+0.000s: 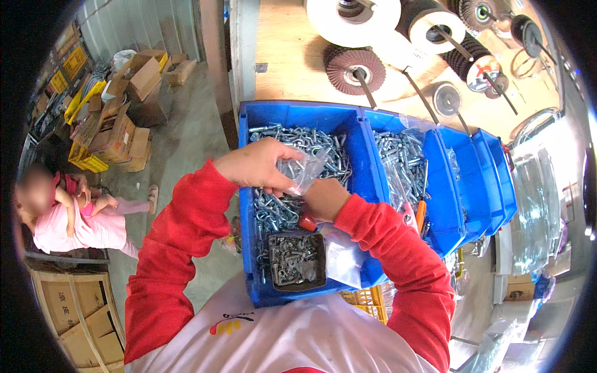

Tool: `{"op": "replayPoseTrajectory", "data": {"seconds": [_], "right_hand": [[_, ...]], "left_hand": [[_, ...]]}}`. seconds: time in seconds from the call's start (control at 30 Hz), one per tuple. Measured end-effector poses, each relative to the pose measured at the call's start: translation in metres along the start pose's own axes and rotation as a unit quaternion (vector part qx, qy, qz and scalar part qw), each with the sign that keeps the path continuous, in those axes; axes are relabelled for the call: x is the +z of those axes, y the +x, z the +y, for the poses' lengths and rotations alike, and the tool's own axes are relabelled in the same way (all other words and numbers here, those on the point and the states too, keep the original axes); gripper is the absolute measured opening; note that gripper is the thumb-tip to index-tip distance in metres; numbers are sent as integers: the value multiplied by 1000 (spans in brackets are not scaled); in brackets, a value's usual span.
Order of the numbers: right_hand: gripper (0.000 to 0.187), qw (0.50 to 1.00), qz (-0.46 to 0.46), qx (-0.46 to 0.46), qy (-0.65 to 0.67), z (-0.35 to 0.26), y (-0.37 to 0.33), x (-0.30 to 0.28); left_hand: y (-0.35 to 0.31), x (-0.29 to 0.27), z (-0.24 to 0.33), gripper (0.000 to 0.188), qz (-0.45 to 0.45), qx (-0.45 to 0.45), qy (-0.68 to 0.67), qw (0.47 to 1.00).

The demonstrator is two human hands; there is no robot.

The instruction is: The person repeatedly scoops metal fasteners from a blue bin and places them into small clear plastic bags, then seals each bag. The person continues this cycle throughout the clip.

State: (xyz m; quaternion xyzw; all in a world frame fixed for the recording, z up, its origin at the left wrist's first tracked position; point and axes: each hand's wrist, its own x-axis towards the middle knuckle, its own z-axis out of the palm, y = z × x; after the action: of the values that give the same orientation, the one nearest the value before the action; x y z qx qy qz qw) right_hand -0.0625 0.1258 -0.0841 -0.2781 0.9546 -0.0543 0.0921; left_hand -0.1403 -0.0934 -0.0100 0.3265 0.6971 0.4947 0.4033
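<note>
Over the nearest blue bin (305,110), my left hand (264,165) is closed on a small clear plastic bag (309,173), pinched between thumb and fingers. Something shiny shows through the bag, too blurred to name. My right hand (326,198) reaches in from the right, just below the bag; its fingers are hidden behind my left hand and the bag. Beneath both hands lies a heap of silvery metal hooks and bolts (273,214). A red-ended handle (307,222) lies by my right wrist. In the bin's near part sits a dark square box (297,261) of small metal fittings.
More blue bins (407,171) run to the right, the second holding bolts and an orange-handled screwdriver (421,214). Grinding discs (356,71) hang on pegs along a wooden board (283,43). Cardboard boxes (118,133) stand at left, where a person in pink (68,224) sits.
</note>
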Motion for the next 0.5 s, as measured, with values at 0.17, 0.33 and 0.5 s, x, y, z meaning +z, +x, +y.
{"op": "replayPoseTrajectory", "data": {"seconds": [0.17, 0.33, 0.5], "right_hand": [[17, 998, 64, 17, -16, 15, -20, -27], [14, 963, 228, 82, 120, 32, -48, -53], [16, 825, 276, 99, 482, 16, -57, -66]], "left_hand": [[-12, -6, 4, 64, 83, 35, 61, 994], [-21, -7, 7, 66, 116, 44, 85, 989], [-12, 3, 10, 65, 105, 49, 110, 987]]}}
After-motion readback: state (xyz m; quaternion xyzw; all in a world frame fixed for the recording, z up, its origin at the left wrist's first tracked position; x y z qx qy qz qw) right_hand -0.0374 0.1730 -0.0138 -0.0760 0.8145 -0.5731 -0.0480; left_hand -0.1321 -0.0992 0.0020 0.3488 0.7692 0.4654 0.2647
